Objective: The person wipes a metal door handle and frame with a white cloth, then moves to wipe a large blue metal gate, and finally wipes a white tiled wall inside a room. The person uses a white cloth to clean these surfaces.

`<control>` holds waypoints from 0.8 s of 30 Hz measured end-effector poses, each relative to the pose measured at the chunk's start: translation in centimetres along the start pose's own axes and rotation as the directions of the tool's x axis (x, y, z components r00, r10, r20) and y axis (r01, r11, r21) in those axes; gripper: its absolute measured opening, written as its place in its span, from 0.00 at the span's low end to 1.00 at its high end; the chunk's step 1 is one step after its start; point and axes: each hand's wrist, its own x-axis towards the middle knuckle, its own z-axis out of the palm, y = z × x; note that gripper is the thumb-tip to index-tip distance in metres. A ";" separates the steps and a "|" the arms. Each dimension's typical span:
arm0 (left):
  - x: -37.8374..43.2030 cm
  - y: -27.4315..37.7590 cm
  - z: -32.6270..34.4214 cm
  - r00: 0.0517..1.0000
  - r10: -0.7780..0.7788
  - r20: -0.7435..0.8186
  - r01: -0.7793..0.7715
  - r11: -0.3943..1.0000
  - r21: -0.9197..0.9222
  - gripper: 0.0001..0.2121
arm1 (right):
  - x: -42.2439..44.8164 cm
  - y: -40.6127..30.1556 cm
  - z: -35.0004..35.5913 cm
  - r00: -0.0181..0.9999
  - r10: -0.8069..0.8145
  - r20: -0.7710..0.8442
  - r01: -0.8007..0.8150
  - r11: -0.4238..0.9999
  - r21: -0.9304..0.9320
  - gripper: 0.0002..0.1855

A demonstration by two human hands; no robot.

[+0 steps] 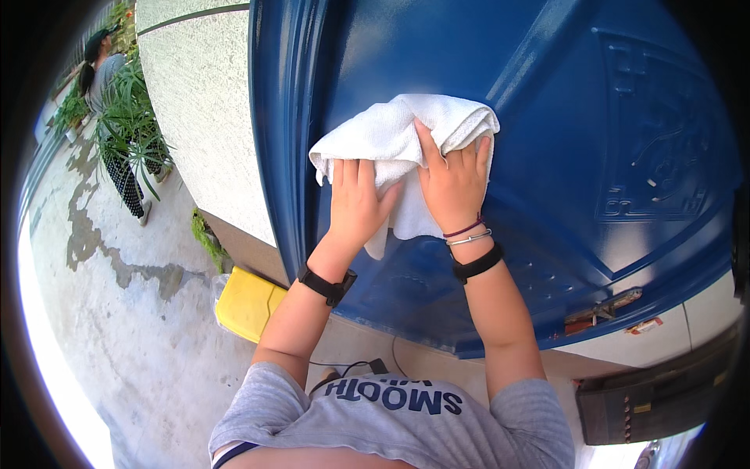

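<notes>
A folded white cloth lies against a large blue metal door with raised ridges and an embossed panel. My left hand touches the cloth's lower left part, its fingertips partly hidden under the fold. My right hand presses on the cloth's right part, its index finger stretched over the fabric and the other fingers reaching to the folded edge. A loose end of the cloth hangs down between and below my hands. Whether the fingers pinch the fabric is hard to see, but both hands are on it.
To the left are a pale textured wall panel, a yellow-lidded container on the concrete floor, and leafy plants with a person beside them. A latch sits near the door's lower edge. A dark case-like object is at lower right.
</notes>
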 end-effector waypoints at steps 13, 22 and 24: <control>9.0 -1.6 -0.6 0.957 0.191 -0.219 -0.147 0.969 0.199 0.30 | 8.6 0.6 -0.9 0.988 0.023 -0.154 -0.004 0.992 0.125 0.37; 0.4 -4.2 0.9 0.999 0.020 -0.048 -0.017 0.998 0.066 0.28 | 2.5 -1.6 0.2 0.999 -0.046 -0.017 0.049 0.962 0.270 0.29; 0.3 -4.5 0.4 0.998 0.047 -0.032 -0.049 0.998 -0.050 0.27 | 1.7 -1.7 0.5 0.999 -0.010 -0.032 0.020 0.943 0.333 0.27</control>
